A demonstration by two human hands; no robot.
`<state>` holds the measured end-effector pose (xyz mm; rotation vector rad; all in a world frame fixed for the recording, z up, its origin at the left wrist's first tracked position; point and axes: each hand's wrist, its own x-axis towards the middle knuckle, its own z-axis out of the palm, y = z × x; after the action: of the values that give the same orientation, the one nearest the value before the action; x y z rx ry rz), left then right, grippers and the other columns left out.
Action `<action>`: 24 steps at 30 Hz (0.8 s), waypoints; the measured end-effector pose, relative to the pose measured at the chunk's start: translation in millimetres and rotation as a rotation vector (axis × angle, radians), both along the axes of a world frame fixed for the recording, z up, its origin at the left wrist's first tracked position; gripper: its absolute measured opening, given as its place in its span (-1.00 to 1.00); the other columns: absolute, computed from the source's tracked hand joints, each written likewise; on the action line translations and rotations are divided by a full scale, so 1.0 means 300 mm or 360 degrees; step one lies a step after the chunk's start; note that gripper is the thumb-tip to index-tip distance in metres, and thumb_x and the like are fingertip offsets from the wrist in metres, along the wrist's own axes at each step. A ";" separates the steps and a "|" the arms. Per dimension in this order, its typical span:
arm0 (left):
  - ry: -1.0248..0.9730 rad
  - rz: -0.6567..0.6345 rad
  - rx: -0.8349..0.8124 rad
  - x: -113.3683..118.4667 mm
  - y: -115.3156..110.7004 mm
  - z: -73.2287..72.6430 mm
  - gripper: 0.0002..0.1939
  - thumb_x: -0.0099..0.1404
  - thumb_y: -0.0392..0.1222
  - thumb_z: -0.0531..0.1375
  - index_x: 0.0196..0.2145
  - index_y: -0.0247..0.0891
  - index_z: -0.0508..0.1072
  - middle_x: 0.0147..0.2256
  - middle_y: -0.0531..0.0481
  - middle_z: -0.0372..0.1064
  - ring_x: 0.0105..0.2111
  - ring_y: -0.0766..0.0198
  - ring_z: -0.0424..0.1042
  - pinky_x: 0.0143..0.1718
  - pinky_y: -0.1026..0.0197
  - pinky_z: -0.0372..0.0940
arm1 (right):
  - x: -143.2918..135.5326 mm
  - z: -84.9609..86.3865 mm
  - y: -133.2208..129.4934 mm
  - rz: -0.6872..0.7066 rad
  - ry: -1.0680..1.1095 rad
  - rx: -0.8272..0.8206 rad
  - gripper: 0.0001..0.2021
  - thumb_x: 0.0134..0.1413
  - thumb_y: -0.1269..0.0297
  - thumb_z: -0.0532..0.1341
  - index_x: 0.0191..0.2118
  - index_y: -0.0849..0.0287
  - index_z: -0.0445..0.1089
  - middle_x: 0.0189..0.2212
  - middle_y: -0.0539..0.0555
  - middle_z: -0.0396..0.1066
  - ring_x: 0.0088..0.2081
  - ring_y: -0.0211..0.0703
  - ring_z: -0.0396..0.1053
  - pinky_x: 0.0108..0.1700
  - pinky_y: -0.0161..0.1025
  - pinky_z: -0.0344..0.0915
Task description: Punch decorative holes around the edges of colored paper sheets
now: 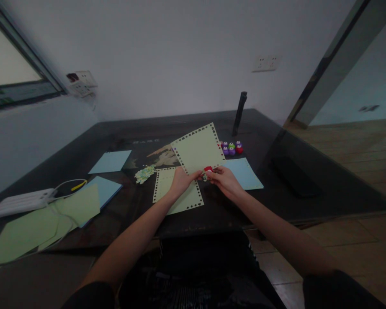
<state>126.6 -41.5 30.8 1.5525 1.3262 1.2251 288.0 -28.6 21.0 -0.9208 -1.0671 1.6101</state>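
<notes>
A pale green sheet of paper [197, 148] is held tilted above the table, with small shaped holes punched along its edges. My left hand [181, 181] pinches its lower edge between thumb and fingers. Closed around a small red craft punch [208, 169], my right hand [225, 180] is at the same edge, close to the left fingertips. The punch is partly covered by my fingers. Beneath the left hand lies a second pale green sheet [162, 184], bordered with punched holes. A light blue sheet [246, 174] rests just right of the held paper.
Several colourful craft punches [232, 148] stand behind the held sheet. A heap of paper cutouts [144, 174] lies to the left. Further left are blue sheets [111, 162], green sheets [25, 231] and a white power strip [22, 201]. A black oblong object [294, 176] lies at right.
</notes>
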 end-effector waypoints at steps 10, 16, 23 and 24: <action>0.0039 0.0006 0.0006 -0.004 0.008 -0.012 -0.83 0.10 -0.21 0.24 -0.36 -0.38 0.49 -0.45 -0.11 0.52 -0.51 0.25 0.48 -0.38 0.18 0.42 | -0.001 0.006 0.000 0.0038 0.0012 0.0023 -0.73 -0.33 0.23 0.43 -0.46 0.19 0.39 -0.51 0.02 0.36 -0.48 -0.29 0.26 -0.48 -0.26 0.10; -0.0004 0.0001 -0.0006 0.001 0.003 -0.006 -0.82 0.10 -0.23 0.23 -0.34 -0.41 0.49 -0.45 -0.12 0.52 -0.51 0.26 0.49 -0.36 0.19 0.42 | -0.003 0.012 -0.003 0.0028 0.0045 0.0005 -0.72 -0.38 0.23 0.44 -0.47 0.19 0.39 -0.51 0.02 0.37 -0.48 -0.28 0.26 -0.48 -0.27 0.08; -0.0013 -0.0015 0.0006 0.001 0.003 -0.009 -0.82 0.10 -0.20 0.24 -0.37 -0.39 0.48 -0.46 -0.12 0.52 -0.51 0.23 0.49 -0.37 0.18 0.43 | -0.006 0.016 -0.005 -0.0013 0.0036 -0.0004 -0.70 -0.41 0.23 0.44 -0.50 0.20 0.36 -0.53 0.00 0.36 -0.49 -0.29 0.26 -0.49 -0.29 0.06; -0.0013 -0.0015 0.0008 0.001 0.004 -0.011 -0.81 0.10 -0.20 0.24 -0.36 -0.39 0.48 -0.46 -0.12 0.52 -0.51 0.23 0.49 -0.37 0.17 0.43 | -0.005 0.015 -0.004 -0.0015 0.0037 0.0001 -0.70 -0.41 0.23 0.44 -0.50 0.20 0.37 -0.53 -0.01 0.35 -0.50 -0.30 0.26 -0.49 -0.29 0.06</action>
<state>126.8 -40.2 27.6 1.5541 1.3100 1.2282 286.4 -29.9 25.5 -0.9036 -1.0458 1.6093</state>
